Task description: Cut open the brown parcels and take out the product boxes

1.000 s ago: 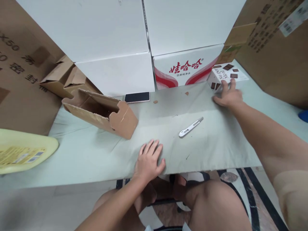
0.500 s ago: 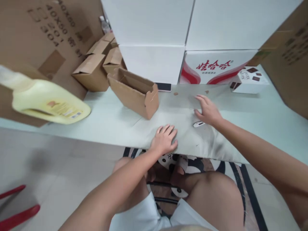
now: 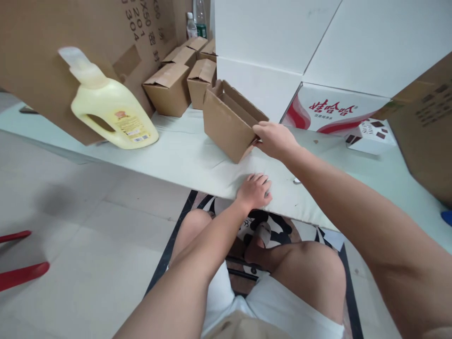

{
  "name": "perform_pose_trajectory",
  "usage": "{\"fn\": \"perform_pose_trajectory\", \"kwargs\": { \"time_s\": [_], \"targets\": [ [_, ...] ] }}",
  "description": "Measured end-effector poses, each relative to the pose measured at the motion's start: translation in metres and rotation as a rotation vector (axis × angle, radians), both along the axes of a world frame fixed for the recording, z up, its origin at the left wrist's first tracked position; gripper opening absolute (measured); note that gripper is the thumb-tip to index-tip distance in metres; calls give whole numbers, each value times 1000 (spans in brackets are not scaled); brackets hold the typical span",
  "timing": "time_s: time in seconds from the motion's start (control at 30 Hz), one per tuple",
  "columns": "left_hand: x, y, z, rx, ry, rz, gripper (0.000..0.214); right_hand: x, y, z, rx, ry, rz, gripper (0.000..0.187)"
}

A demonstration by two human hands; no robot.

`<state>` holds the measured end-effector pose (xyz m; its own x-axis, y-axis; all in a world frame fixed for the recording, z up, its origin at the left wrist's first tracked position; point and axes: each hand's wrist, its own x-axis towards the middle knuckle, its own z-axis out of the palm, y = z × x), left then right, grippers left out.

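Fingers (image 3: 260, 130) of the right hand (image 3: 277, 141) are seen closed on the near right end of an open-topped cardboard box (image 3: 229, 125), by which it is gripped at the middle of the worktop (image 3: 180, 162). Whether the base is fully supported by the cloth-covered surface cannot be told. Below it, near the worktop's edge, the left hand (image 3: 253, 194) is rested palm down, its fingers loosely bent and nothing seen held. To the far left of the gripped box, closed brown boxes (image 3: 167, 89) are grouped, with clear plastic bottles (image 3: 200, 21) glimpsed behind them. At left, a pale yellow jug (image 3: 116, 117) is set before a large printed carton (image 3: 88, 47). The far side is walled by stacked white boxes (image 3: 257, 33), and a white carton with red lettering (image 3: 328, 110) is placed right of centre. Just in front of its right end, a small white box marked with brown squares (image 3: 370, 139) is shown. Beside the right forearm (image 3: 335, 183), one white tip of a small object (image 3: 297, 181) is exposed, the rest hidden.
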<state>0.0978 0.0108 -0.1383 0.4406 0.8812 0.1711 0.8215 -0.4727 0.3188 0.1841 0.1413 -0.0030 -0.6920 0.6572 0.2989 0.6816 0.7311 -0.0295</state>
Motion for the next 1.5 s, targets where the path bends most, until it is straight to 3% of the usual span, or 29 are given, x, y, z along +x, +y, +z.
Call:
{"fn": "perform_pose_trajectory", "kwargs": {
  "time_s": [0.1,0.27,0.33,0.4,0.47,0.57,0.73,0.93,1.3,1.43,1.5],
  "targets": [
    [-2,0,-1,5,-5,-3,41,48,-34,10,69,117,-156,10],
    [-4,-1,-2,11,-16,-12,42,167,-98,21,259,332,-696,20],
    [-4,-1,-2,3,-23,-12,43,216,-122,21,395,328,-949,25],
    [-5,1,-2,-6,-33,-16,45,257,-142,17,478,301,-1113,30],
    [-6,3,-2,-13,-43,-26,45,288,-155,12,457,268,-1207,32],
    [-6,6,-1,-18,-40,-22,45,316,-157,2,303,230,-1284,29],
    [-4,8,-1,-1,-28,-7,43,330,-129,-6,159,168,-1290,25],
    [-2,8,-1,-12,2,4,45,318,-72,-4,60,59,-1292,11],
    [-3,11,2,-22,57,-1,46,328,-2,-7,7,-48,-1240,31],
    [-4,11,3,-27,82,-2,45,321,30,3,-124,-79,-1151,48],
    [-4,11,3,-26,86,-6,45,313,43,6,-54,-35,-1104,61]
  ]
}}
